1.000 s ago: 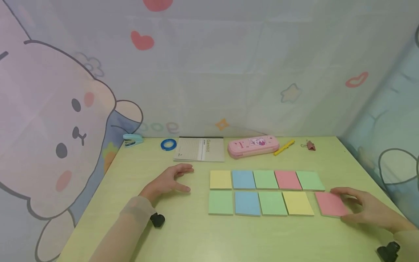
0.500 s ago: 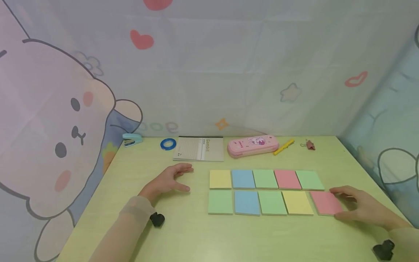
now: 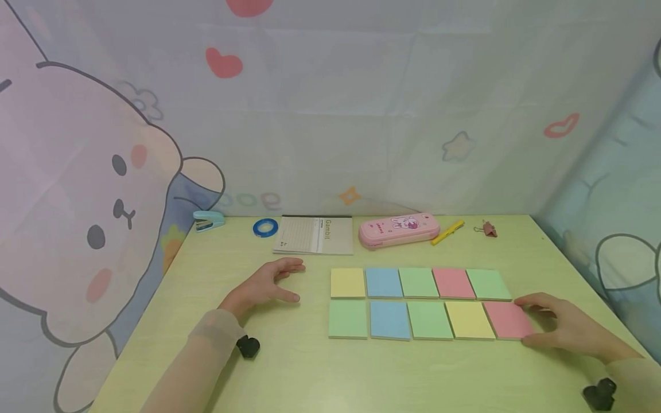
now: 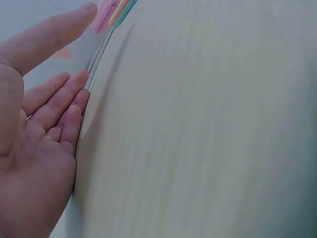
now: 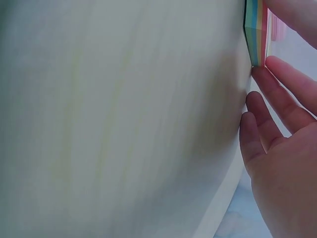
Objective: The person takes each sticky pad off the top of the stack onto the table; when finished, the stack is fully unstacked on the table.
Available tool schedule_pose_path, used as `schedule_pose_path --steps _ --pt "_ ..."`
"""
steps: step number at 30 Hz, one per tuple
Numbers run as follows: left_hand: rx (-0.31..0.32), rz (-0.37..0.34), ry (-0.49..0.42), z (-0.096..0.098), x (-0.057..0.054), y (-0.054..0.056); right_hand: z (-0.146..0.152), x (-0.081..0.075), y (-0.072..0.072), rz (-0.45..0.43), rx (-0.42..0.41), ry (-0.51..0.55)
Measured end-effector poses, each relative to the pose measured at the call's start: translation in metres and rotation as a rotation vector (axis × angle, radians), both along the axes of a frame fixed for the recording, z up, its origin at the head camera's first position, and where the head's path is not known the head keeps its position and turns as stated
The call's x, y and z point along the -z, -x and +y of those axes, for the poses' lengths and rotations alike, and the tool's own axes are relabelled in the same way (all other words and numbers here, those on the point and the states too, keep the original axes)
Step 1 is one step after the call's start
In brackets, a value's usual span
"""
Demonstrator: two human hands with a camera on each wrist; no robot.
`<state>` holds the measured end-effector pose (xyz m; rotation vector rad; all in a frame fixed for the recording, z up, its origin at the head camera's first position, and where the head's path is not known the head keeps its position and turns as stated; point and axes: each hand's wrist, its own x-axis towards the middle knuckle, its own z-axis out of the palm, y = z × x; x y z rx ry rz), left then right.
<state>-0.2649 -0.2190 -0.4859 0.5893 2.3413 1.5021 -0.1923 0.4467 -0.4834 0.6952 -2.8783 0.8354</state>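
Two rows of square sticky note pads lie on the table in the head view, in yellow, blue, green and pink. At the right end of the near row, my right hand [image 3: 568, 327] holds the pink sticky note pad [image 3: 507, 320] by its right corners, thumb at the near one and forefinger at the far one. This pad sits right beside the yellow pad [image 3: 469, 320]. The right wrist view shows striped, many-coloured pad edges [image 5: 255, 37] between thumb and fingers. My left hand [image 3: 265, 284] rests on its side left of the rows, fingers relaxed, holding nothing.
Along the back of the table lie a light blue stapler [image 3: 209, 221], a roll of blue tape [image 3: 265, 228], a notebook [image 3: 304, 235], a pink pencil case [image 3: 399, 230], a yellow pen [image 3: 447, 233] and a binder clip [image 3: 488, 229]. A printed cloth hangs behind.
My right hand has slid the pink pad left, closing the gap to the yellow pad in the near row. The left hand has stayed in place.
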Motion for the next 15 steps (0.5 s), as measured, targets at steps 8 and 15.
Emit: schedule_pose_path --steps 8,15 --pt "0.003 0.003 -0.004 -0.0012 0.0002 0.0012 -0.0020 -0.0012 -0.0004 0.005 0.008 -0.010" --pt "0.012 0.006 -0.010 -0.0014 0.0016 0.0017 -0.0001 0.0018 0.0004 0.017 -0.010 0.004"
